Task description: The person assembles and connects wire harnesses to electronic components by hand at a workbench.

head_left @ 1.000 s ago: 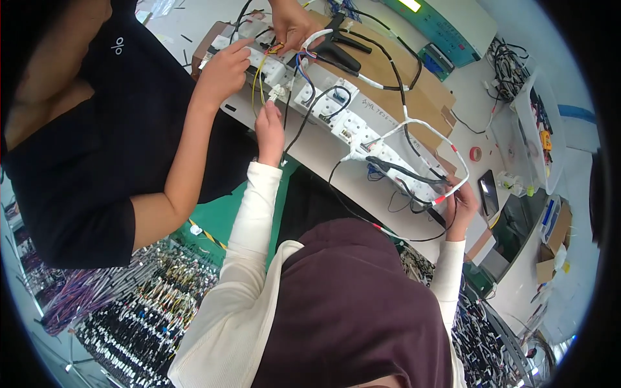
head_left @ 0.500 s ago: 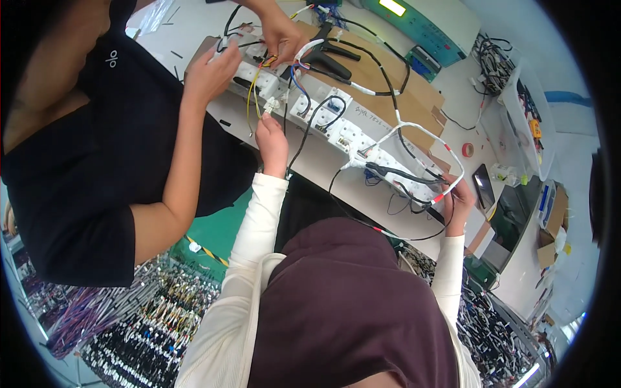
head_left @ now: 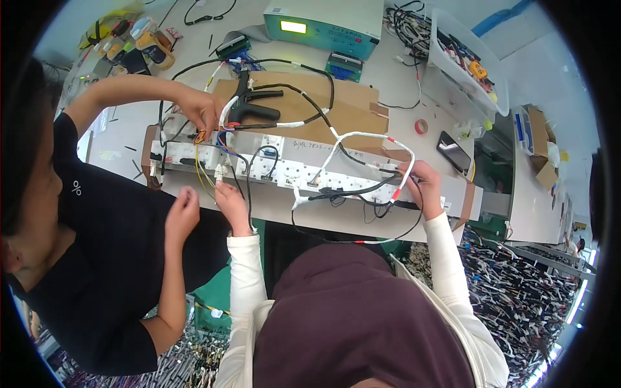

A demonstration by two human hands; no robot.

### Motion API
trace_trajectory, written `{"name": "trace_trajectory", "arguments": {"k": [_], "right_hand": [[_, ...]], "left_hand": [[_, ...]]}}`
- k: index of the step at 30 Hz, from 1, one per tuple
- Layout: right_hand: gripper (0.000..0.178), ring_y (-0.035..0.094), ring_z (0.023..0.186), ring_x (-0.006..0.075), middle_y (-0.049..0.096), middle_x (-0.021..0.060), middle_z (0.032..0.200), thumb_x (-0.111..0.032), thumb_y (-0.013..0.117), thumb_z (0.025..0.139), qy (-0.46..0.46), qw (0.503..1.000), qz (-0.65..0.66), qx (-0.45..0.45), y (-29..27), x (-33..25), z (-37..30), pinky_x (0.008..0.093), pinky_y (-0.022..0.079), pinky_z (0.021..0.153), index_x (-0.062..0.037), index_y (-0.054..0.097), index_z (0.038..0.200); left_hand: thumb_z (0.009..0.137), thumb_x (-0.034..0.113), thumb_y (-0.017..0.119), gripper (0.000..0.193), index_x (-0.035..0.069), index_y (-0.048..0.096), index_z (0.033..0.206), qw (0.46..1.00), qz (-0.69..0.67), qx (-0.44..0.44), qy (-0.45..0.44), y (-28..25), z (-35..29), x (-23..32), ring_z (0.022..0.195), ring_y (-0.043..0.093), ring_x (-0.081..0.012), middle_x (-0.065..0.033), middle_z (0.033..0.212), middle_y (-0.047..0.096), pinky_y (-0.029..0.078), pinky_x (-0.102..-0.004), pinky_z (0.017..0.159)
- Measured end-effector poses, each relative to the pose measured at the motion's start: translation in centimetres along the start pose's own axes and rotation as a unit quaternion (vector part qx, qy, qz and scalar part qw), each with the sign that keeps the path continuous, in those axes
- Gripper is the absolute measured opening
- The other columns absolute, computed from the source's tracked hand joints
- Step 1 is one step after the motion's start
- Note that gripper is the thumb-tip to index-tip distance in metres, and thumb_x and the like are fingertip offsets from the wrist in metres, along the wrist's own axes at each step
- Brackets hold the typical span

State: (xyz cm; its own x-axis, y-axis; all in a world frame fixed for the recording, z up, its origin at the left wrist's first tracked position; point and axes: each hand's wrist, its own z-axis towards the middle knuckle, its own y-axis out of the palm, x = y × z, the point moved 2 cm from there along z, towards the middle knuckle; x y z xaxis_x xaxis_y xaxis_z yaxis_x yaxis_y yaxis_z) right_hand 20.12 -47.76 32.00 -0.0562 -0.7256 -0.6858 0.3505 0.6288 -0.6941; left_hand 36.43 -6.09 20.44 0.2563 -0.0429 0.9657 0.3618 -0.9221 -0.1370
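Observation:
A long board with a row of white sockets [head_left: 292, 173] lies along the front of the table. Across it runs a black cable harness [head_left: 303, 92] with white and red tape bands. My left hand [head_left: 234, 205] pinches a white connector [head_left: 220, 172] at the board's front edge, left of the middle. Toward the right end, my right hand [head_left: 424, 183] has its fingers closed around the harness's black cable, beside a small white connector [head_left: 388, 167]; its fingertips are partly hidden. Yellow wires [head_left: 202, 169] hang close to my left hand.
At the left, a co-worker's hand [head_left: 202, 111] grips coloured wires; the other hand [head_left: 184, 212] hovers by my left. A black clamp [head_left: 249, 110] rests on cardboard [head_left: 362, 107]. Behind stand a green-grey tester [head_left: 323, 29] and a white bin [head_left: 446, 71]. A phone [head_left: 454, 152] lies at right.
The view has swung, so the board looks more level. The co-worker's nearer hand has come off the cable at the board's left end and drawn back. Both my hands keep their holds.

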Motion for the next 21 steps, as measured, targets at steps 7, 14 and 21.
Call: {"name": "trace_trajectory", "arguments": {"k": [7,14,21], "right_hand": [[0.015,0.067,0.083,0.0165,0.071,0.0086,0.091,0.0,0.075,0.085,0.01,1.0,0.008,-0.005,0.2,0.3,-0.1,0.0286,0.053,0.076,0.0013,0.073,0.099],[0.014,0.067,0.084,0.0165,0.071,0.0088,0.091,0.001,0.074,0.085,0.017,1.0,0.01,-0.008,0.1,0.2,-0.2,0.0286,0.053,0.077,0.0016,0.073,0.099],[0.014,0.068,0.083,0.0173,0.072,0.0094,0.091,0.002,0.073,0.085,0.016,1.0,0.001,-0.008,0.0,-0.2,-0.1,0.0287,0.054,0.077,0.0015,0.073,0.099]], "left_hand": [[0.11,0.038,0.036,0.045,0.007,0.045,0.078,1.0,0.002,-0.009,-0.005,-0.2,-0.1,-0.2,0.054,0.04,-0.0113,-0.0007,0.065,0.044,0.034,-0.0272,0.05],[0.109,0.037,0.037,0.043,0.008,0.043,0.078,1.0,-0.003,-0.016,0.011,-0.2,-0.2,-0.3,0.056,0.04,-0.0113,-0.0003,0.067,0.045,0.034,-0.0264,0.051],[0.108,0.04,0.041,0.042,0.008,0.049,0.082,0.999,-0.038,0.004,0.012,-1.1,1.0,-1.7,0.054,0.039,-0.0091,0.001,0.066,0.045,0.031,-0.0243,0.05]]}}
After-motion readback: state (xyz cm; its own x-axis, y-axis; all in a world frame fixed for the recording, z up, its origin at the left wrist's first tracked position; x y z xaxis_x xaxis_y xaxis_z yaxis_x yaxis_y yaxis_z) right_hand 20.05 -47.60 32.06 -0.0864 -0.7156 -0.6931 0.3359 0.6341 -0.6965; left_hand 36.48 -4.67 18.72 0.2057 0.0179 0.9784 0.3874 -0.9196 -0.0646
